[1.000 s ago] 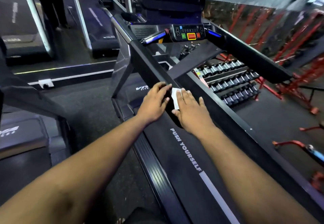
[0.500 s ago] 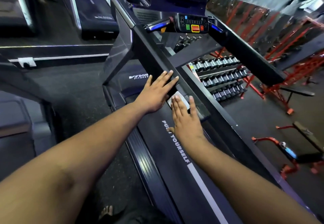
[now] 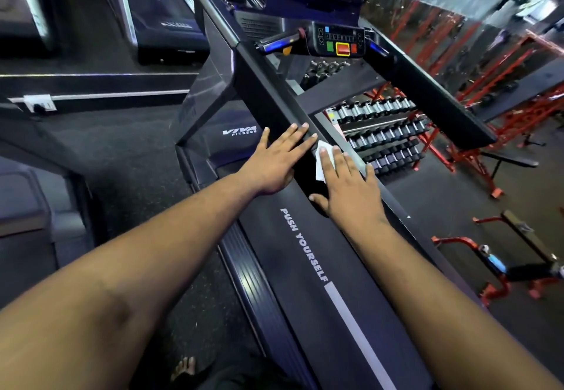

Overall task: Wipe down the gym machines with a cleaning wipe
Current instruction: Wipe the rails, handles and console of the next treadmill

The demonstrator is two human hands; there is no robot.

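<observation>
A black treadmill fills the middle of the view, its belt (image 3: 308, 270) printed with "PUSH YOURSELF". My right hand (image 3: 346, 189) lies flat with straight fingers on a white cleaning wipe (image 3: 321, 162), pressing it onto the belt near the front of the deck. Most of the wipe is hidden under the palm. My left hand (image 3: 279, 157) rests flat, fingers straight, on the lower end of the left handrail (image 3: 265, 90), just left of the wipe. The console (image 3: 340, 41) with green and red buttons sits further up.
The right handrail (image 3: 433, 99) runs along the far side. A rack of dumbbells (image 3: 384, 133) and red benches (image 3: 488, 151) show on the right, partly as a mirror reflection. Other treadmills (image 3: 164, 14) stand at the upper left. A bare foot (image 3: 184, 368) shows at the bottom.
My right hand has slid the wipe forward up the belt, and more white shows past the fingers. My left hand stays flat on the handrail. The camera has moved closer.
</observation>
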